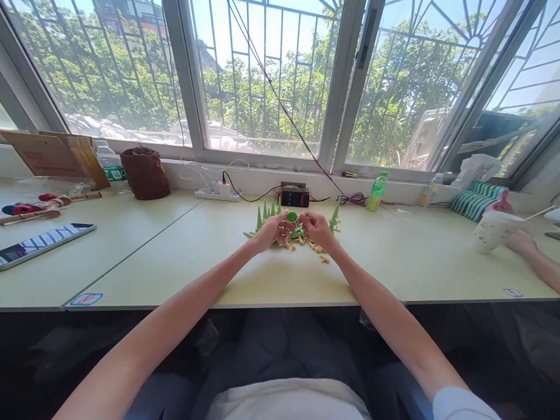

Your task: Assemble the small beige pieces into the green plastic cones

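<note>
My left hand (272, 231) and my right hand (315, 228) meet over the pale table (210, 262), fingers curled together around a small green ring-shaped piece (292, 217). Upright green cones (266, 212) stand just behind the hands, another green cone (335, 213) at the right. Several small tan pieces (315, 249) lie scattered on the table under and beside the hands. What else the fingers pinch is hidden.
A tablet (44, 242) lies at the left, with wooden toys (30, 210), a water bottle (112, 169) and a brown bag (145, 173) behind. A power strip (217, 192), a dark box (294, 197) and a green bottle (377, 192) line the sill. Another person's hand (520, 242) holds a paper cup (494, 229) at the right.
</note>
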Tool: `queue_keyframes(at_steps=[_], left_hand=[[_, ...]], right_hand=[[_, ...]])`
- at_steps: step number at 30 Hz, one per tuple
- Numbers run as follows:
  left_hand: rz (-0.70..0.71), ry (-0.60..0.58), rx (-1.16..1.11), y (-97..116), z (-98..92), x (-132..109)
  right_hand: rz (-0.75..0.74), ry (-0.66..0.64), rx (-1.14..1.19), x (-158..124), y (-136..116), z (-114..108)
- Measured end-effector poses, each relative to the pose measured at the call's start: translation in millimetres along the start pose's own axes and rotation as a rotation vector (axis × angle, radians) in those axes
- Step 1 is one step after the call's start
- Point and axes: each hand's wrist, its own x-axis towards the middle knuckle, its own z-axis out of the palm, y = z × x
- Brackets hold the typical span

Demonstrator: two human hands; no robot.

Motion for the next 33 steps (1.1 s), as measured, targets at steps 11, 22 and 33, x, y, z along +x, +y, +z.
queue_keyframes(at_steps=[11, 22, 33], left_hand=[[0.078, -0.075, 0.276, -0.9, -1.2, -5.0], [0.207, -0.069, 0.547, -13.6, -7.6, 0.7], [0.474, 0.003, 0.878, -15.2, -6.1, -1.7]], right_hand=[[0.1, 0.039, 0.112, -1.5, -13.7, -1.7], [0.175, 0.02, 0.214, 1.2, -7.0, -5.1], [0.253, 0.018, 0.183, 4.3, -0.1, -7.7]])
